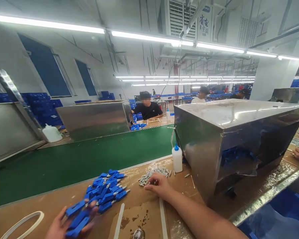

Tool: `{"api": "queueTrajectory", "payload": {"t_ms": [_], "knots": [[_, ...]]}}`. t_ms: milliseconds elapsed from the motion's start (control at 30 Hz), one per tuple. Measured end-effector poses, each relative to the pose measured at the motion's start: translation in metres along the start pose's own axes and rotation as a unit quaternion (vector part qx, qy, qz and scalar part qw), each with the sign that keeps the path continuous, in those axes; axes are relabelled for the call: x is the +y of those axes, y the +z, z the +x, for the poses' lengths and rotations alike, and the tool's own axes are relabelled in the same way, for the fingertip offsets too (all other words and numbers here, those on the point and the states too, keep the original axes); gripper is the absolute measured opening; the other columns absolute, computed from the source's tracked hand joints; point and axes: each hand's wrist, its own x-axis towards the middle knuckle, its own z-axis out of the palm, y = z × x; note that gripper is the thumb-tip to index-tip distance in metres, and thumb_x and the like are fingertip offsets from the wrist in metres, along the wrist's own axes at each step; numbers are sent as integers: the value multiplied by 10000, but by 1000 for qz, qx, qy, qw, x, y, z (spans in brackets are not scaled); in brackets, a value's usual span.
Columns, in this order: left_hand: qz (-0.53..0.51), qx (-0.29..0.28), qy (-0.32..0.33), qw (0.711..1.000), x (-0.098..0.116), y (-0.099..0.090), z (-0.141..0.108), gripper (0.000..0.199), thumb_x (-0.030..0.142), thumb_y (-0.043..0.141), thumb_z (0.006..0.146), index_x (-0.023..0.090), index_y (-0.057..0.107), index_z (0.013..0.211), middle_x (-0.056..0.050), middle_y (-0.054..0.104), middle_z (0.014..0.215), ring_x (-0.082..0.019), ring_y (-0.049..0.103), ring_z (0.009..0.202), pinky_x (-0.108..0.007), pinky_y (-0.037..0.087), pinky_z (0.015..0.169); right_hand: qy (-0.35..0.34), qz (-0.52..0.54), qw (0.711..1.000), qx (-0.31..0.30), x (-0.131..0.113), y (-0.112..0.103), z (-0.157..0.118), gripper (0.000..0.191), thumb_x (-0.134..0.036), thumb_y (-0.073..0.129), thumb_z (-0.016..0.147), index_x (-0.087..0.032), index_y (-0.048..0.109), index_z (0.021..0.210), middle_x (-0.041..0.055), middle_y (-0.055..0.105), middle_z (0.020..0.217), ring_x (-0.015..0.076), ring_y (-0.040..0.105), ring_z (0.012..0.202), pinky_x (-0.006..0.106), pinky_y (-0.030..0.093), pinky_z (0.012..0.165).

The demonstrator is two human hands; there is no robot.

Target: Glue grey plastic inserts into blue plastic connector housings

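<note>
We are gripping a few blue pieces [77, 218] in our left hand [57, 224], its blurred fingers curling around them just beside a heap of similar parts [107, 190] lying on the brown table [52, 198]. With our right hand [159, 186] we are holding thumb and forefinger close together at the near edge of a pile of small grey pieces [151, 174], though we are unable to tell whether they are pinching one. A white bottle [177, 161] is standing between that pile and a metal box [201, 159]
</note>
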Motion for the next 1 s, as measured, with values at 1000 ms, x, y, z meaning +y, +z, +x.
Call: {"api": "queueTrajectory", "payload": {"t_ms": [1000], "knots": [[-42,-295,-15,954,-83,86,10,640,686,727,837,200,589,1230,0,574,887,-69,463,551,-156,368,377,81,39,965,-248,-19,-19,-30,384,-543,748,899,-160,786,906,54,735,746,148,683,652,261,569,665]]}}
